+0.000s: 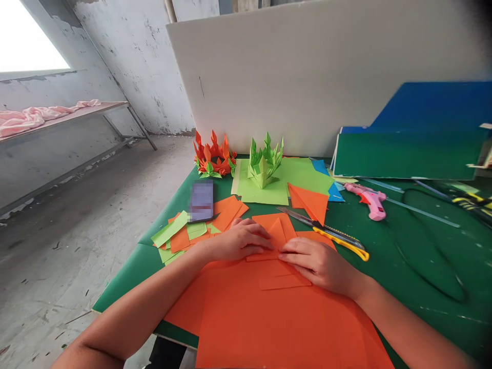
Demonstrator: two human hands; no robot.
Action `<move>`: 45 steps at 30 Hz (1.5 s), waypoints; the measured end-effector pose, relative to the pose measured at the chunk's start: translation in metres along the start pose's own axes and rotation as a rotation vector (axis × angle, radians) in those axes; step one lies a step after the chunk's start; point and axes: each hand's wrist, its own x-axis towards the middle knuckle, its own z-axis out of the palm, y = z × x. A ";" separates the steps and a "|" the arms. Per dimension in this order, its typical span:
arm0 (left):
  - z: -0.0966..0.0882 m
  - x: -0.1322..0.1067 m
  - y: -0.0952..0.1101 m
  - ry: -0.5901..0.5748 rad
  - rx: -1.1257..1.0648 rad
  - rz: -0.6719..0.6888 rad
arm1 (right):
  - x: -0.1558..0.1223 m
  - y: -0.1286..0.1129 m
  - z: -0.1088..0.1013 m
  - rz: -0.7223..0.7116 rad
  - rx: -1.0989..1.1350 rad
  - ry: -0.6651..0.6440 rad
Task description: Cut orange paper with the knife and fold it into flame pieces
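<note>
A small piece of folded orange paper (279, 239), with a pointed top, lies between my hands on larger orange sheets (284, 328). My left hand (246, 240) is on its left side, the fingers curled together and pressing its lower edge. From the right, my right hand (311, 259) pinches the same piece near its lower corner, fingertips close to those of the left. Some of the paper under the fingers is hidden. Loose orange strips (286, 282) stick out just below. A yellow-handled utility knife (342, 243) rests beyond my right hand.
Behind stand an orange paper crown-like piece (215, 156) and a green one (265, 164). A phone (202, 201) lies by cut paper pieces (179, 238) on the left. A pink glue gun (367, 200) with a trailing cord is at right. A white board (307, 77) closes off the back.
</note>
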 end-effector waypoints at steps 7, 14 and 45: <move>0.003 -0.001 -0.001 -0.016 0.081 0.018 | -0.001 0.001 0.002 0.003 0.016 -0.006; 0.003 -0.001 -0.002 -0.033 0.121 0.034 | -0.003 0.003 0.004 -0.002 0.008 -0.010; 0.005 -0.003 -0.004 -0.050 0.129 0.035 | -0.006 0.007 -0.009 0.054 -0.047 -0.073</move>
